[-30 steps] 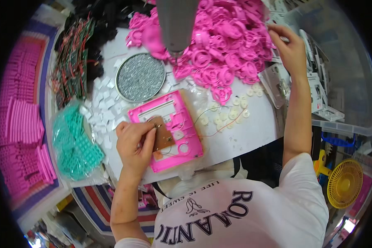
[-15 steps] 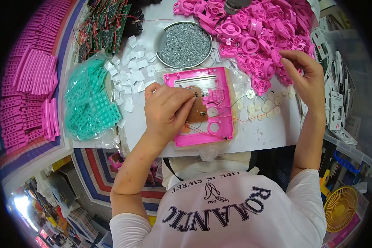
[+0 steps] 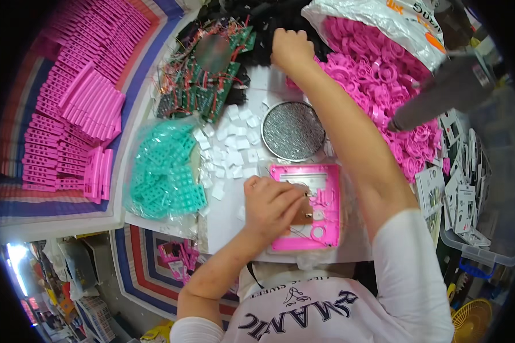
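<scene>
The pink case [image 3: 332,212] lies flat on the white table [image 3: 223,226], near the edge at the person's body, with its open side up. The biggest group on this table is the heap of pink rings [image 3: 377,94], which spills from a silver bag [image 3: 349,14] at the upper right. On the left side, many pink bars [image 3: 91,97] stand in close rows on a striped cloth [image 3: 140,43]. At the far edge there is a black heap [image 3: 254,28], and just beside it lie green circuit boards [image 3: 197,94] with red wires. Nearer to the person, a clear bag [image 3: 166,171] contains turquoise grids. A grey tool [image 3: 440,94] hangs above the pink rings.

The round dish [image 3: 264,134] is full of small metal pieces and stands behind the pink case. The right hand [image 3: 292,50] is at the black heap, with the fingers curled inward; I cannot tell if it has hold of anything. The left hand [image 3: 272,207] is over the pink case, its fingers bent and close together. Their tips touch the brown board [image 3: 301,217] inside the case, but whether they grip it or only press it, I cannot tell. The smallest things are white squares [image 3: 234,143], scattered left of the dish.
</scene>
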Demonstrator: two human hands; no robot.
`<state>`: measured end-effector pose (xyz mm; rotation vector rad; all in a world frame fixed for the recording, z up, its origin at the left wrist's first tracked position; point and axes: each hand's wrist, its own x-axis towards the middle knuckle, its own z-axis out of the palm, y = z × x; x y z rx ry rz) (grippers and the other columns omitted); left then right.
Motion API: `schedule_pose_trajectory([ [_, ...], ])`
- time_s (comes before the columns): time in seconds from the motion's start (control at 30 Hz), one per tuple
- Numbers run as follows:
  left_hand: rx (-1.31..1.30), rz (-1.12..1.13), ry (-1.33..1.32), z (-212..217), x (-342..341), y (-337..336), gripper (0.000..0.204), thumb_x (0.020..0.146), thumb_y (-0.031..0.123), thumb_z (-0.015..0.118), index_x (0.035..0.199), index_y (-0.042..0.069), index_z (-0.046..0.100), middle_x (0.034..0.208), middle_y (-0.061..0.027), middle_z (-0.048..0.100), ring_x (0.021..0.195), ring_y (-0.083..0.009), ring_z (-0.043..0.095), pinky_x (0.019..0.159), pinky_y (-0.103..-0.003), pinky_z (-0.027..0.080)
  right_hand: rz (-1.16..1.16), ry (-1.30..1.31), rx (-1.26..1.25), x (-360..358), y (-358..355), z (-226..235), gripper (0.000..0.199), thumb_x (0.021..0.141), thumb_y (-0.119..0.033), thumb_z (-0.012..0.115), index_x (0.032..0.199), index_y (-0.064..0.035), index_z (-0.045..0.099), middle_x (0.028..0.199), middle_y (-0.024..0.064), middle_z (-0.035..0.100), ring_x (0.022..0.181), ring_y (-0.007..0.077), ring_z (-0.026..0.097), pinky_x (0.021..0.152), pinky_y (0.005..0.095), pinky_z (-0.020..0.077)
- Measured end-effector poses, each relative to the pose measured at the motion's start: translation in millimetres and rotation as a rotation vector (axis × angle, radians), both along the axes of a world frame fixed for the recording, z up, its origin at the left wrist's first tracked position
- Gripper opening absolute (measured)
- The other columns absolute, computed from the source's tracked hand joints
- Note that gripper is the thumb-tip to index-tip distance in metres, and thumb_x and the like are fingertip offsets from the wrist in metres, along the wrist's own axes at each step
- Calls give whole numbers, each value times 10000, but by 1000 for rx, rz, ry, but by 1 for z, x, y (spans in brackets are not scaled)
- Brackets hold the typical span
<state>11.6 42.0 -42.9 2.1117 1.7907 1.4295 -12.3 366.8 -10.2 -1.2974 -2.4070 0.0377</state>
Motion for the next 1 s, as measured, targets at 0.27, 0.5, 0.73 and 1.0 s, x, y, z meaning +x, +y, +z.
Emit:
schedule_pose_trajectory([
  [0.27, -30, 66, -96, -2, 0, -9, 199, 754, 80, 818, 933, 136, 752, 903, -4, 700, 829, -203, 612, 876, -385, 366, -167, -88, -40, -11, 31, 15, 287, 863, -211, 689, 1106, -77, 764, 1217, 220, 709, 1160, 433, 661, 950, 521, 542],
  [0.5, -118, 119, -401, -15, -9, -16, 104, 855, 17, 750, 954, 24, 721, 927, -86, 707, 830, -193, 644, 776, -317, 506, 320, 996, -707, 111, -116, 37, 583, 903, -52, 617, 1473, -50, 496, 1234, 141, 623, 937, 205, 695, 721, 341, 638],
  [0.73, -65, 96, -574, -10, -8, -3, 108, 828, 56, 774, 921, 44, 721, 878, -66, 708, 776, -200, 643, 796, -336, 478, 100, 699, -1003, 215, -243, 32, 555, 899, -137, 719, 1417, -47, 540, 842, 69, 685, 611, 125, 641, 556, 263, 516],
  [1.0, -102, 37, -433, -4, -12, -6, 100, 833, 81, 767, 921, 57, 726, 879, -61, 712, 768, -216, 648, 776, -343, 488, 544, 178, -408, 245, -240, 46, 619, 764, -112, 790, 1353, -108, 601, 1081, 128, 694, 903, 254, 683, 717, 365, 576],
])
